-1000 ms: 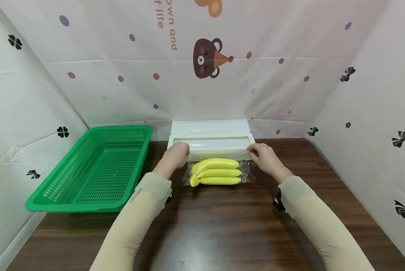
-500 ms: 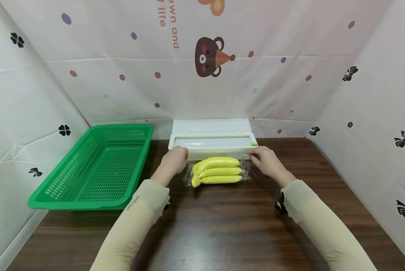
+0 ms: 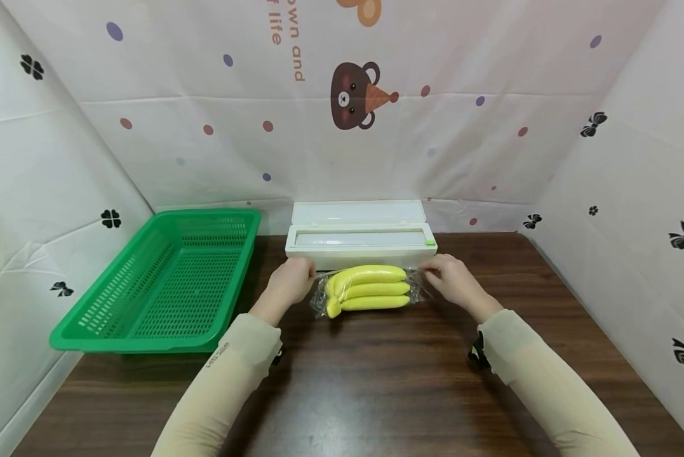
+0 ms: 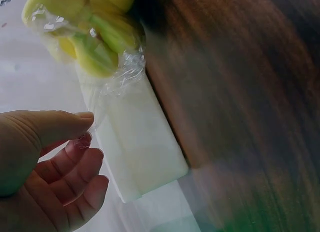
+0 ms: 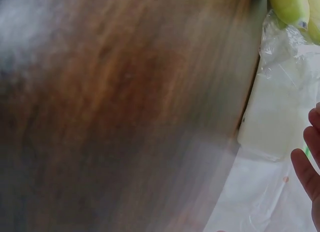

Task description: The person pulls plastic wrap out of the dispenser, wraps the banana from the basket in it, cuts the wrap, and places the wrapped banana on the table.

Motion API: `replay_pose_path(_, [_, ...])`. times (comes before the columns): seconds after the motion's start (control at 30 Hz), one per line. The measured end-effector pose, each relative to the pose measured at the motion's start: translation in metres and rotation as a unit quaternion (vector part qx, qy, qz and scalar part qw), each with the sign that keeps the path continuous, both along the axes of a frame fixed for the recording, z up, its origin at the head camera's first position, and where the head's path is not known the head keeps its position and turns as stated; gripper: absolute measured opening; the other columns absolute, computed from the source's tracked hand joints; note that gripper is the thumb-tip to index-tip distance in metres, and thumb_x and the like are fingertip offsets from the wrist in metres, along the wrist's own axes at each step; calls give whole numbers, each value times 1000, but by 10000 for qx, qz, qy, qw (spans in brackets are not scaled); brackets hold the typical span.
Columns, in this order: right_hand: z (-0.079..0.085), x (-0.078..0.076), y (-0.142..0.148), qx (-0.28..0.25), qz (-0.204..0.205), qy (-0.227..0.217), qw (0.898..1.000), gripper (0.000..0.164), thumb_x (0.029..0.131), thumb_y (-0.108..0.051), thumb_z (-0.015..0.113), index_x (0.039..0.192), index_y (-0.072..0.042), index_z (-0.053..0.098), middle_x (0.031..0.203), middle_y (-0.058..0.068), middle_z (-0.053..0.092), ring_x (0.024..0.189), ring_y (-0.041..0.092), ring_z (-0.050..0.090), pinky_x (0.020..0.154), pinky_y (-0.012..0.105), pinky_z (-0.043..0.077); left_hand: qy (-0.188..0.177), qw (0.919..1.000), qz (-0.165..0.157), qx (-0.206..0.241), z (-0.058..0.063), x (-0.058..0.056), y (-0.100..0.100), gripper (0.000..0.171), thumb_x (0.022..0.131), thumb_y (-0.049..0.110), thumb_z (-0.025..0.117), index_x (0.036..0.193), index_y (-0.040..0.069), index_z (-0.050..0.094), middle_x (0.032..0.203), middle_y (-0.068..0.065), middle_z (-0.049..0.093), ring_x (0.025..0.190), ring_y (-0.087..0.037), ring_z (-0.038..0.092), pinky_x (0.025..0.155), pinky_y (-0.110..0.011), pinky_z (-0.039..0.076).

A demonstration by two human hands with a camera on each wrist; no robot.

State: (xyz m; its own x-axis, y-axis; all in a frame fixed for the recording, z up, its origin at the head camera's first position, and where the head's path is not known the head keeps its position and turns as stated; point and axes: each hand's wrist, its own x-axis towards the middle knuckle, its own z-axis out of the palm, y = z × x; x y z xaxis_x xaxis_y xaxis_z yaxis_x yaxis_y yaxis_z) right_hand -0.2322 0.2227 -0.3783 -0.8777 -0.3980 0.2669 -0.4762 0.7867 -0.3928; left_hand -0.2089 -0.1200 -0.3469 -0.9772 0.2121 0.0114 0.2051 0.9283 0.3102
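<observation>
A bunch of yellow bananas (image 3: 376, 289) lies on the table, wrapped in clear cling film (image 3: 319, 298) that bunches up at both ends. Thumb and forefinger of my left hand (image 3: 290, 282) pinch the film's edge left of the bunch. At the other end, my right hand (image 3: 451, 279) pinches the film between thumb and fingertips; in the right wrist view, only some fingers show at the edge. Just behind the bananas stands a white cling film dispenser (image 3: 353, 258), its lid (image 3: 359, 211) raised and a green slider (image 3: 430, 242) at its right end.
To the left, a green plastic basket (image 3: 147, 347) with slotted walls stands on the dark wooden table (image 3: 364, 393). White printed sheeting (image 3: 462, 165) hangs behind and along both sides.
Both hands have come down from the dispenser's top edge toward the bananas, drawing the film's edge with them. The green slider at the dispenser's right end has come into sight.
</observation>
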Motion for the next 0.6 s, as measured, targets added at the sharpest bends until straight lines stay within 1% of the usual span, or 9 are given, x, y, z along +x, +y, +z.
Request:
replay_pose_path(0.1, [-3,0,0,43,25,-7,10000,18,91,-7,60,105,-6,71,103,11,68,99,29,60,84,47,50,52,10000,-23,-24,-3,1,0,14,90,10,59,78,11,65,81,-4,63,65,-16,54,58,-32,47])
replay_pose_path(0.23, [-6,3,0,84,42,-54,9999,16,91,-8,60,102,-9,72,100,10,68,96,28,61,82,46,50,-3,10000,-72,-38,-7,3,1,12,88,8,58,87,11,70,90,-5,65,74,-17,60,65,-34,52])
replay_pose_path(0.6, [-11,8,-2,110,127,-288,9994,18,91,-8,59,104,-9,72,102,10,68,91,23,61,73,39,50,8,9997,-197,157,-15,9,3,19,86,4,58,95,11,74,99,-6,69,89,-21,65,77,-36,55])
